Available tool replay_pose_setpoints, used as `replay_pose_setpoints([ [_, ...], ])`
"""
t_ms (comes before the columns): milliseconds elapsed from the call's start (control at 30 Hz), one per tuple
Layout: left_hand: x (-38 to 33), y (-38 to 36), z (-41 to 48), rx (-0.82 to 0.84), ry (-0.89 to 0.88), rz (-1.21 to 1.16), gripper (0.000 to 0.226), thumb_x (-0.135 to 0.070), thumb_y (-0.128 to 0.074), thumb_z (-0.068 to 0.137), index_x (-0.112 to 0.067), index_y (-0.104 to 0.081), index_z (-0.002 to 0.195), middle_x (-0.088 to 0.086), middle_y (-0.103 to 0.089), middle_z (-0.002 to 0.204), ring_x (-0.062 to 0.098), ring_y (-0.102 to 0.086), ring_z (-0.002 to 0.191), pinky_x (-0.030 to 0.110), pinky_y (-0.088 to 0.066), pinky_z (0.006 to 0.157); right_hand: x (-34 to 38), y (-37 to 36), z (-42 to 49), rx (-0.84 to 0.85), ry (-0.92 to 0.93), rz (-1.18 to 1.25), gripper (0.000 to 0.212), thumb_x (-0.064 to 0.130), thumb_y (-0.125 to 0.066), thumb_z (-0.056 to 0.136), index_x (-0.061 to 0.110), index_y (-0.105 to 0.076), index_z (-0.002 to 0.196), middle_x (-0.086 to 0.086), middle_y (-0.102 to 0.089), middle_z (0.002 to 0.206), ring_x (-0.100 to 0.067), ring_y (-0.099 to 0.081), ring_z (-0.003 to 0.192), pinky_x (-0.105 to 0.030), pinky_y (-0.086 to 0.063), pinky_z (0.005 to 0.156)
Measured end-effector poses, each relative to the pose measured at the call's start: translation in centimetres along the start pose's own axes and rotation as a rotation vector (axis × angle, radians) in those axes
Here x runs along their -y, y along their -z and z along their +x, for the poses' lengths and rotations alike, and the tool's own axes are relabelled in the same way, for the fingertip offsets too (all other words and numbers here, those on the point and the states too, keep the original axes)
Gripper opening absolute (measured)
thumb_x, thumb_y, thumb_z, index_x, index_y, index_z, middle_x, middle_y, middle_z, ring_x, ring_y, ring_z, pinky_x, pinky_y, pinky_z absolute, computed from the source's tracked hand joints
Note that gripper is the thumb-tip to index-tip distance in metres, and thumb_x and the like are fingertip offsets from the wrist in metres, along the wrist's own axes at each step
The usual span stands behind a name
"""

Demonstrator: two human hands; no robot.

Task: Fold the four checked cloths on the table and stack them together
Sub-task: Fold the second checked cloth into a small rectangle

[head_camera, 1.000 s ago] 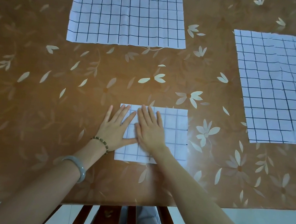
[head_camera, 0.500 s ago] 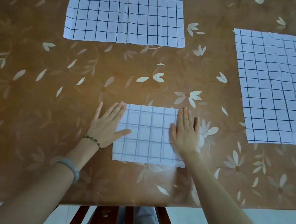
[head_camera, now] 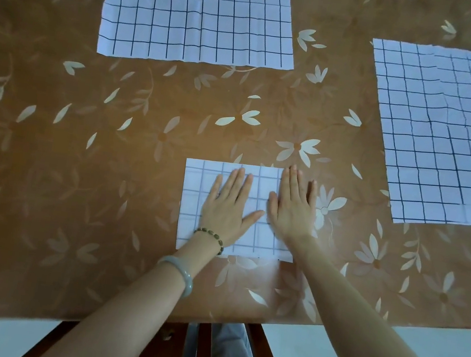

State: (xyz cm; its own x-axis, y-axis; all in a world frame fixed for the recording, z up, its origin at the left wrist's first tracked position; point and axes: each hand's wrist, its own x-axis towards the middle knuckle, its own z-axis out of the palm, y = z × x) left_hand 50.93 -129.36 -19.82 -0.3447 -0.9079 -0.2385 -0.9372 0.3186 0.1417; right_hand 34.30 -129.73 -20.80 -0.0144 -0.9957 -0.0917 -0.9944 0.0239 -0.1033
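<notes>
Floral tablecloth (head_camera: 138, 164) underlies the folded checked cloth (head_camera: 197, 178), pressed by flat left hand (head_camera: 228, 208) and right hand (head_camera: 292, 211); even outward strokes would sharpen creases.

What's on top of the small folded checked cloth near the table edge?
Both hands lie flat on the folded cloth: the left hand near its middle, the right hand over its right edge. The cloth's grid beneath the palms is covered.
</notes>
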Motion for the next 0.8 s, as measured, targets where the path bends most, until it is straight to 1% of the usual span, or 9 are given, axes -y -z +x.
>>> replay_pose_setpoints([
  [67,1.6,0.0,-0.6,-0.017,0.036,0.005,0.085,-0.068,0.007,0.089,-0.011,0.000,0.152,0.006,0.007,0.159,0.018,0.006,0.147,0.043,0.002,0.120,0.0,0.0,0.0,-0.007,0.000,0.019,0.063,0.037,-0.020,0.096,0.000,-0.032,0.145,-0.015,-0.031,0.153,-0.027,-0.025,0.144,-0.046,-0.002,0.117],
  [167,4.3,-0.1,-1.9,-0.036,0.059,0.021,0.084,-0.066,0.001,0.092,-0.008,-0.010,0.152,0.008,-0.005,0.159,0.019,-0.004,0.148,0.042,-0.005,0.120,-0.1,-0.1,-0.1,-0.007,0.002,0.033,0.065,0.038,-0.017,0.095,0.001,-0.029,0.147,-0.014,-0.027,0.155,-0.026,-0.021,0.145,-0.047,-0.003,0.118],
  [233,6.2,-0.1,-2.9,-0.043,0.067,0.023,0.083,-0.065,-0.002,0.094,-0.007,-0.015,0.151,0.008,-0.010,0.158,0.019,-0.009,0.147,0.042,-0.005,0.119,-0.1,-0.2,-0.1,0.003,-0.005,0.028,0.066,0.039,-0.014,0.094,0.002,-0.026,0.148,-0.012,-0.024,0.157,-0.024,-0.017,0.147,-0.047,-0.001,0.119],
  [333,8.7,0.1,-4.1,-0.043,0.108,0.056,0.082,-0.065,-0.005,0.094,-0.008,-0.019,0.151,0.008,-0.019,0.158,0.021,-0.017,0.146,0.048,-0.005,0.118,-0.1,-0.2,0.0,0.020,-0.007,0.019,0.067,0.040,-0.011,0.094,0.004,-0.021,0.150,-0.011,-0.019,0.158,-0.022,-0.012,0.148,-0.046,0.001,0.119],
  [433,9.7,0.8,-4.8,-0.056,0.169,0.128,0.088,-0.069,-0.006,0.091,-0.005,-0.023,0.150,0.012,-0.026,0.155,0.025,-0.021,0.145,0.052,-0.006,0.118,0.0,-0.1,-0.1,0.022,-0.004,0.018,0.068,0.040,-0.011,0.094,0.004,-0.020,0.150,-0.010,-0.018,0.159,-0.022,-0.011,0.148,-0.047,-0.001,0.120],
  [533,8.1,2.0,-4.6,-0.127,0.201,0.104,0.092,-0.071,-0.004,0.090,-0.003,-0.019,0.150,0.014,-0.020,0.156,0.024,-0.013,0.146,0.049,0.000,0.118,0.0,0.0,-0.1,0.010,-0.007,0.034,0.067,0.039,-0.013,0.093,0.002,-0.023,0.149,-0.012,-0.022,0.157,-0.023,-0.015,0.147,-0.048,-0.002,0.119],
  [600,5.4,2.6,-3.7,-0.140,0.099,0.040,0.091,-0.071,-0.002,0.090,-0.004,-0.013,0.151,0.013,-0.013,0.158,0.023,-0.009,0.147,0.047,-0.001,0.118,0.1,0.1,0.0,0.007,-0.009,0.033,0.067,0.038,-0.015,0.093,0.001,-0.025,0.148,-0.013,-0.025,0.156,-0.024,-0.017,0.147,-0.048,-0.003,0.119],
  [700,1.1,2.0,-1.8,-0.085,-0.001,-0.014,0.088,-0.070,0.003,0.089,-0.006,0.001,0.149,0.009,0.002,0.158,0.021,0.002,0.148,0.046,0.001,0.119,0.1,-0.1,-0.1,0.004,-0.014,0.027,0.065,0.037,-0.018,0.094,0.001,-0.028,0.147,-0.013,-0.028,0.155,-0.025,-0.021,0.145,-0.049,-0.008,0.118],
  [800,-0.2,0.7,-0.4,-0.019,0.020,0.011,0.086,-0.069,0.001,0.089,-0.008,0.000,0.151,0.008,0.000,0.160,0.019,0.004,0.148,0.046,0.003,0.119,0.0,-0.2,0.0,0.018,-0.016,0.020,0.065,0.039,-0.016,0.095,0.002,-0.026,0.148,-0.012,-0.025,0.156,-0.023,-0.018,0.146,-0.049,-0.006,0.119],
])
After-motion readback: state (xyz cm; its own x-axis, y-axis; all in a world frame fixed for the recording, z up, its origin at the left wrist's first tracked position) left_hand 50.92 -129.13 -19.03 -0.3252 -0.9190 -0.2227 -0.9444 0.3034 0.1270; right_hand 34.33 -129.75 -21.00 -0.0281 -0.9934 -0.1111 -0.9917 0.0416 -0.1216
